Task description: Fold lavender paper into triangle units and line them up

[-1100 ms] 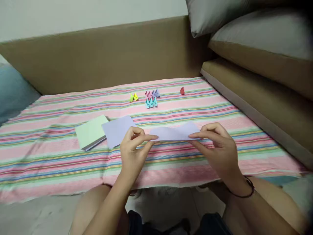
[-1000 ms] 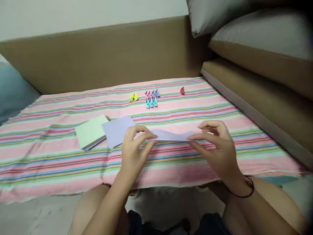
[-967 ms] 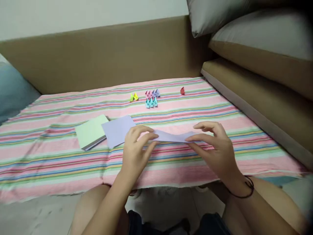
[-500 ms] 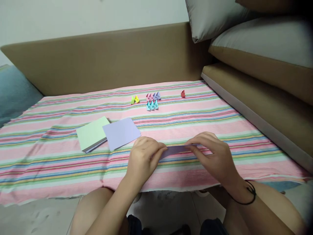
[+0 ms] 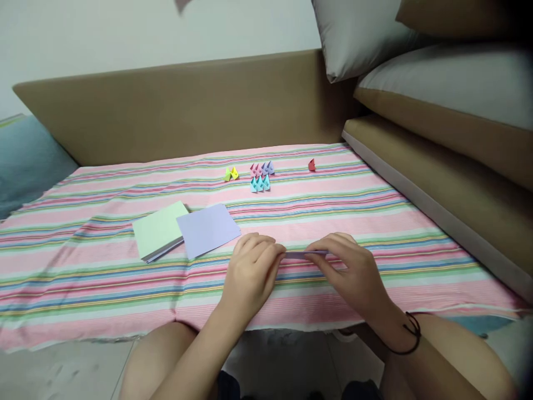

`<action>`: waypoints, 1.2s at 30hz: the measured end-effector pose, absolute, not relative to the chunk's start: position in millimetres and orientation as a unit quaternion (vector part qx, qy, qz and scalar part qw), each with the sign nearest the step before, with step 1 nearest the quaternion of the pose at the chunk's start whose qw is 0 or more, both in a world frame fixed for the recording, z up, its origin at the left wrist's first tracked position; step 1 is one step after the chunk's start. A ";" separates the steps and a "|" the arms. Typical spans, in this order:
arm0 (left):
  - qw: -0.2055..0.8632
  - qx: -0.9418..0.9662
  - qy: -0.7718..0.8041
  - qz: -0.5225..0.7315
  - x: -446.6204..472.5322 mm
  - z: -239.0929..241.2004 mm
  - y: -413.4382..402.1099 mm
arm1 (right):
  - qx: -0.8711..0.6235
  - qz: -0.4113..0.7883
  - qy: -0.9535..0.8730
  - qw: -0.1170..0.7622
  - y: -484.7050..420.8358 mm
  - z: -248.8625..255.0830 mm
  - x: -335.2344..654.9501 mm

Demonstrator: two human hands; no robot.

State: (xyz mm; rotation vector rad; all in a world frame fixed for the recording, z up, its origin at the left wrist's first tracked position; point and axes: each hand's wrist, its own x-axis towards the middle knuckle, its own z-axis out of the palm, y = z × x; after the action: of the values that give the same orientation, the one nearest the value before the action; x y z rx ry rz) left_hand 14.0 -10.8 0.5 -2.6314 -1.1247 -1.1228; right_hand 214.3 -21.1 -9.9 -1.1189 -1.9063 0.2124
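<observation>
A narrow purple strip of paper (image 5: 295,255) stretches between my two hands, seen nearly edge-on above the striped cloth. My left hand (image 5: 254,266) pinches its left end between thumb and fingers. At the other end, the fingers of my right hand (image 5: 347,266) are closed on the strip, with a short tip showing past the fingertips. Left of my hands lie purple sheets of paper (image 5: 208,229), overlapping a stack of paper with a light green sheet (image 5: 160,229) on top.
Small folded paper pieces stand farther back: yellow ones (image 5: 231,173), pink and purple ones (image 5: 262,169), several turquoise ones (image 5: 260,184) and a red one (image 5: 312,165). A brown backrest (image 5: 187,111) rises behind the striped cloth (image 5: 125,289). Cushions (image 5: 449,94) are piled at right.
My right hand has shifted a little left, closer to my left hand. Less of the purple strip's face shows, and it looks thinner. The view has tilted slightly up.
</observation>
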 end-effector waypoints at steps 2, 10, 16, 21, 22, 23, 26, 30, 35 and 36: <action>0.047 -0.852 -0.371 -0.366 16.6 -4.0 -11.7 | -0.462 0.049 -0.778 0.422 -20.2 -13.6 210.1; 0.065 -0.846 -0.376 -0.371 23.2 -6.0 -14.8 | -0.422 -0.066 -0.816 0.389 -22.5 -16.5 189.5; 0.060 -0.838 -0.391 -0.376 22.0 -4.5 -16.1 | -0.430 -0.032 -0.816 0.384 -23.1 -12.6 192.4; 0.083 -0.832 -0.397 -0.378 8.7 -2.9 -10.3 | -0.450 -0.030 -0.802 0.392 -19.4 -10.7 212.8; 0.089 -0.828 -0.401 -0.382 4.9 -1.7 -8.5 | -0.458 -0.038 -0.796 0.395 -18.1 -10.2 218.9; 0.093 -0.822 -0.407 -0.387 1.2 -0.2 -6.7 | -0.470 -0.045 -0.788 0.395 -16.7 -9.5 225.1; 0.084 -0.814 -0.421 -0.393 -5.8 4.5 -3.9 | -0.508 -0.058 -0.749 0.422 -13.9 -6.3 238.4; 0.013 -0.830 -0.411 -0.378 0.8 5.7 -7.8 | -0.448 0.065 -0.786 0.422 -16.2 -4.0 231.6; -0.038 -0.839 -0.411 -0.354 15.7 0.1 -15.2 | -0.435 0.102 -0.795 0.411 -21.3 -11.0 209.1; -0.033 -0.842 -0.412 -0.347 17.5 -1.2 -16.1 | -0.437 0.097 -0.793 0.413 -21.9 -12.7 206.1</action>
State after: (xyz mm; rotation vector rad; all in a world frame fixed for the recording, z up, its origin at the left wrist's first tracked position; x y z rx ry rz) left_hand 17.5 -16.1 -1.2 -2.7027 -1.3211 -1.1149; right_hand 206.1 -21.9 -12.7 -1.0978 -1.9954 0.2448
